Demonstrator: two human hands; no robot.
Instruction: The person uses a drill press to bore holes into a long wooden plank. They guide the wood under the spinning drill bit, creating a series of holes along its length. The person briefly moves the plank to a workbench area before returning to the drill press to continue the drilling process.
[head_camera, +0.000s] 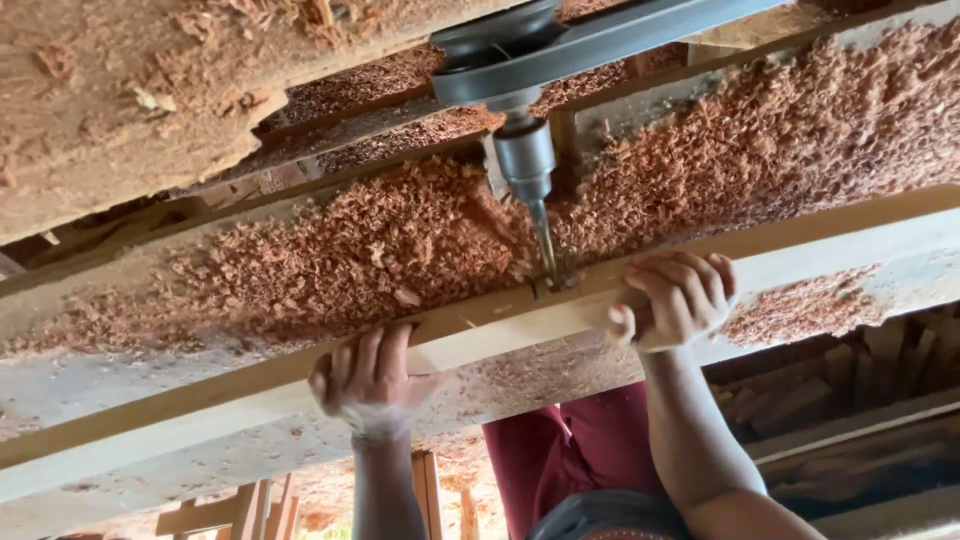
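The worktop (120, 370) fills most of the view, a rough wooden bench slanting from lower left to upper right, pale where bare and elsewhere buried in reddish wood shavings (380, 250) heaped thickly behind the work. Across it lies a long wooden plank (200, 400), running the full width of the frame and cut off at both side edges, so its ends cannot be seen.

Above, a dark drive belt (620, 35) passes round a pulley (495, 35) at the top edge, and from this hangs a grey metal chuck (525, 160) with a thin drill bit (545, 245). The tip of the bit meets the far edge of the plank between the two hands, where a small notch shows; how deep it goes is hard to make out among the shavings.

The left hand (370, 380) wraps the plank from the near side, fingers curled over its top face, its grip closed on the wood. The right hand (680, 300) has its grip clenched around the plank just right of the bit, knuckles toward the camera. The bit stands nearer the right hand than the left.

Near the plank's front edge the worktop is bare. Below it, a dark red garment (580, 450) and stacked timber (850, 400) are partly hidden.
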